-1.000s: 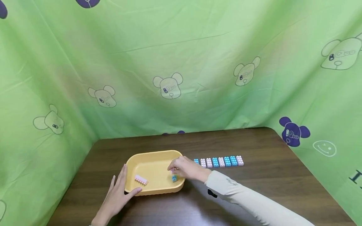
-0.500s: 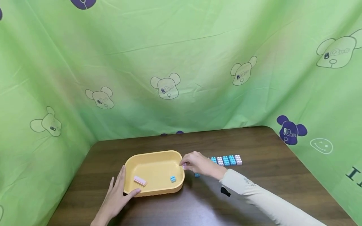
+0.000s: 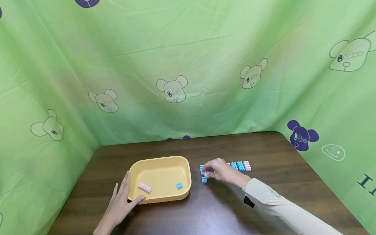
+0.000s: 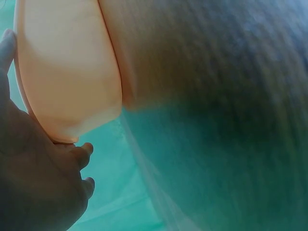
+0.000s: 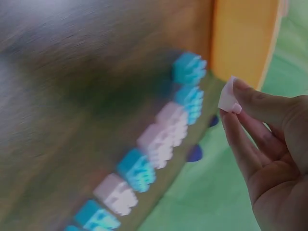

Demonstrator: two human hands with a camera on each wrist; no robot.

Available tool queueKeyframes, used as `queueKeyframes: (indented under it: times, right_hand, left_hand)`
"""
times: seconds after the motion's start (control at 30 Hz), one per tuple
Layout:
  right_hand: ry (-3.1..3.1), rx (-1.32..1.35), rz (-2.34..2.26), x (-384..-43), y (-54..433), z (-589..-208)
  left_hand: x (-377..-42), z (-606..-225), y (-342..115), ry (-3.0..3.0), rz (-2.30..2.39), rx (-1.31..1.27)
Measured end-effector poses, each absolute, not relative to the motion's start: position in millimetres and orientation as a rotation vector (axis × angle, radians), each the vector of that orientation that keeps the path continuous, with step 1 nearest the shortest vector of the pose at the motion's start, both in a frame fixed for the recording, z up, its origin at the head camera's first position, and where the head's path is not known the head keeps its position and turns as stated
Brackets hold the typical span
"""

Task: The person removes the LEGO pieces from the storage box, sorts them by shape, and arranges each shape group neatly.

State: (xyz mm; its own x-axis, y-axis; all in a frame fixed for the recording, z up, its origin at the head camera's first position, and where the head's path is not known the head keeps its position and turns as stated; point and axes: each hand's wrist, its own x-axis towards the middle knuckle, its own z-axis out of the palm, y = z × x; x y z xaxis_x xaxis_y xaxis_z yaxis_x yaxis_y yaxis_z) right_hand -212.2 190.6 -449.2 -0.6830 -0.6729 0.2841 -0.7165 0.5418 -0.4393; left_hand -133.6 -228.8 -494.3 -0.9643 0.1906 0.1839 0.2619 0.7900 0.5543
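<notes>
My right hand (image 3: 221, 169) pinches a small pink toy brick (image 5: 228, 98) between thumb and fingertips. In the head view it is above the left end of a row of bricks, close to a small blue brick (image 3: 204, 180) and a longer blue brick (image 3: 201, 168). My left hand (image 3: 118, 203) rests against the left side of a yellow tray (image 3: 160, 197), its fingers extended along the left wall and the thumb over the front rim. Inside the tray lie a pink brick (image 3: 145, 187) on its side and a small blue brick (image 3: 179, 185).
The row of pink and blue bricks runs rightward behind my right hand to a pink brick (image 3: 247, 165) at its end. The hand hides part of the row. Green patterned cloth (image 3: 173, 124) stands behind and beside the brown wooden table (image 3: 188, 222).
My right hand has carried the pink brick out of the tray, over its right rim, to the row's left end. My left hand has stayed at the tray's left side.
</notes>
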Motion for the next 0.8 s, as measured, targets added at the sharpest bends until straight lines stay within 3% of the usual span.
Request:
queueKeyframes:
  times: [0.8]
  right_hand:
    - [-2.755,1.107,0.905,-207.8,207.3,-484.0]
  left_hand:
    - [-135.0,-491.9,-229.3,-2.869,-0.933,-0.359]
